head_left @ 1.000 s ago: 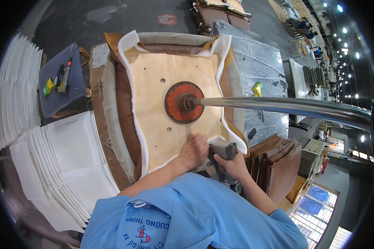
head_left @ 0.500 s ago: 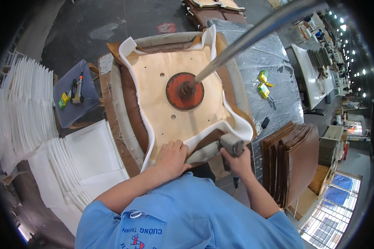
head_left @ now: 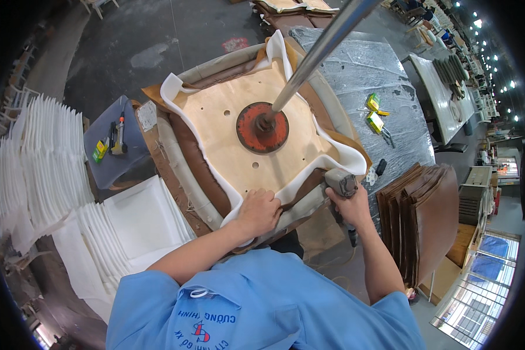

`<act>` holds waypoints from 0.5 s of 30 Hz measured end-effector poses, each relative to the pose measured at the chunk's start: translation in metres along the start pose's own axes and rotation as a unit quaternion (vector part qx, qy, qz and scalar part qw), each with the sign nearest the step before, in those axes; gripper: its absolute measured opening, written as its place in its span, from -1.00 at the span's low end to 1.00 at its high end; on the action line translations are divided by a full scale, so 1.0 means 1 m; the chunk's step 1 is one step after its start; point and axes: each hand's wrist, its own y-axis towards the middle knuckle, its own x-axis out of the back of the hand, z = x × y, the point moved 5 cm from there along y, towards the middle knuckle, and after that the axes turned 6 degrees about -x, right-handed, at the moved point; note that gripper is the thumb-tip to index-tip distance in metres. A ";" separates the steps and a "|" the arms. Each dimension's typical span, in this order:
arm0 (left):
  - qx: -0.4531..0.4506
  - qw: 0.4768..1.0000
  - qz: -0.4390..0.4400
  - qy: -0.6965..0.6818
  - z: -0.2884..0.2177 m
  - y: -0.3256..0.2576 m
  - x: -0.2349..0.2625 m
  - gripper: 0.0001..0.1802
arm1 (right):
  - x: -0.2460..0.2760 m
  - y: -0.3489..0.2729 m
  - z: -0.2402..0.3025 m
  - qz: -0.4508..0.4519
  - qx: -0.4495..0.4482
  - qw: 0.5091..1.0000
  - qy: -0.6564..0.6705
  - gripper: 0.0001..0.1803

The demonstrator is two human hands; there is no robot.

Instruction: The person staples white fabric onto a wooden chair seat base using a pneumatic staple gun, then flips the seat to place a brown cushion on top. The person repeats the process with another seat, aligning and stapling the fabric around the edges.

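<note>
A plywood seat panel point(head_left: 216, 137) lies beneath a round red press plate point(head_left: 252, 135) on a metal rod point(head_left: 326, 52). White padding point(head_left: 220, 182) and brown leather point(head_left: 195, 153) stick up around the panel's edges. My left hand point(head_left: 259, 211) is at the near edge, fingers curled over the white padding; the leather under it is mostly hidden. My right hand point(head_left: 351, 204) grips a staple gun point(head_left: 340, 182) by its handle, beside the panel's near right corner. The gun's nose is close to the grey padded rim point(head_left: 303, 207), and I cannot tell whether they touch.
White padding sheets point(head_left: 137, 213) are stacked at left, near a blue-grey covered stool point(head_left: 114, 166) holding tools. At right, brown leather pieces point(head_left: 423, 216) stand stacked beside a plastic-covered table point(head_left: 356, 76) with small yellow-green boxes point(head_left: 375, 121).
The seat panel has turned slightly counter-clockwise under the press plate. My left hand has shifted right along the near edge; my right hand has moved right and slightly up with the staple gun.
</note>
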 end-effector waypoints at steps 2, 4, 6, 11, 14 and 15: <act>0.002 0.999 -0.041 -0.020 0.001 -0.002 -0.001 -0.82 | 0.001 0.000 0.002 0.006 -0.018 1.000 0.000 -0.28; -0.004 0.996 -0.083 -0.031 0.002 0.000 0.000 -0.81 | 0.007 0.001 0.008 0.021 -0.051 0.998 0.004 -0.27; -0.016 0.990 -0.134 -0.031 0.001 0.001 0.001 -0.80 | 0.007 -0.003 0.009 0.039 -0.064 0.997 0.005 -0.25; 0.030 0.987 -0.158 -0.023 0.006 -0.009 -0.009 -0.81 | -0.027 -0.053 0.014 0.166 -0.088 0.977 0.097 -0.22; 0.046 0.985 -0.162 -0.030 0.007 0.005 -0.008 -0.82 | -0.046 -0.053 0.026 0.184 -0.145 0.968 0.090 -0.30; 0.053 0.985 -0.163 -0.030 0.007 0.006 -0.008 -0.83 | -0.051 -0.051 0.030 0.186 -0.151 0.967 0.083 -0.30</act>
